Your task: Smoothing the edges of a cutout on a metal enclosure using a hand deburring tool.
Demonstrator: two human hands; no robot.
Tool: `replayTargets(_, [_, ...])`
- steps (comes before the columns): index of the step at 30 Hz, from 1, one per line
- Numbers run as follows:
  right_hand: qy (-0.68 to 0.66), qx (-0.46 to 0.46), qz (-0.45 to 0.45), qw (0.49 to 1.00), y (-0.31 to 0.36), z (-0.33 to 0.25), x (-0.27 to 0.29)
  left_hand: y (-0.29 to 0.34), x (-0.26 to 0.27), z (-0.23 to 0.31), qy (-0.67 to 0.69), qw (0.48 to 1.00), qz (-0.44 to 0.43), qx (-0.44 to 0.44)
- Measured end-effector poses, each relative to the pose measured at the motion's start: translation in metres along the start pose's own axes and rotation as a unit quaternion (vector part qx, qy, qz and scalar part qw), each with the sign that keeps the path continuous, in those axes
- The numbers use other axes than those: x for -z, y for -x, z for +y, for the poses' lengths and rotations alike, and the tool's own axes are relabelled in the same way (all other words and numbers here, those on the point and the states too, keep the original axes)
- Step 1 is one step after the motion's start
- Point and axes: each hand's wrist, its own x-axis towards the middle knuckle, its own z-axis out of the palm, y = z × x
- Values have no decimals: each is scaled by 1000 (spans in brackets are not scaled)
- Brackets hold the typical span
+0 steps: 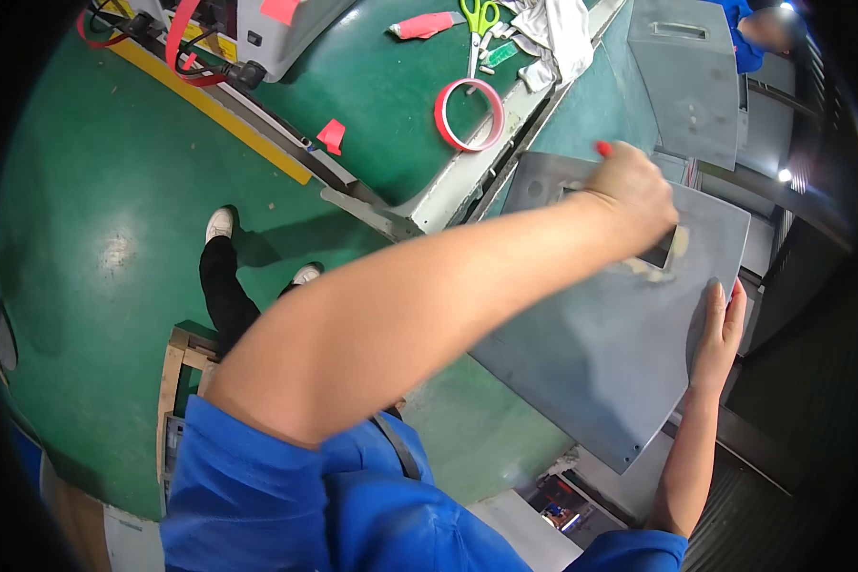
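Observation:
A grey metal panel (591,353) lies tilted in front of me. It has a rectangular cut-out with beige patches around the rim. My left hand (634,195) is closed in a fist above that cut-out and covers part of it. From the fist pokes the red end (603,148) of a thing whose rest my fingers hide. At the panel's right edge, my right hand (720,329) grips it, thumb on the face and fingers around the edge.
Beyond the panel, a red tape roll (469,114), green scissors (479,19) and white cloth (555,43) lie on a green surface. Another grey panel (686,86) stands far right, near a person in blue (745,38). A grey machine (291,33) with cables is far left.

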Motion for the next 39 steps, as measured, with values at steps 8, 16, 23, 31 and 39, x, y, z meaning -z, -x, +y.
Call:
replayTargets(8, [5, -7, 5, 1000, 1, 4, 0, 31, -6, -2, 133, 984, -50, 106])
replayTargets(16, [-11, -29, 12, 999, 2, -4, -2, 13, 0, -6, 132, 982, -40, 126])
replayTargets(23, [-28, -33, 9, 999, 1, -4, -2, 7, -6, -5, 103, 988, 18, 116])
replayTargets(31, [-47, -39, 11, 998, 1, -4, -3, -1, 8, 1, 57, 994, 3, 88])
replayTargets(39, [-82, -53, 10, 995, 0, -6, -4, -6, 10, -8, 89, 989, -26, 113])
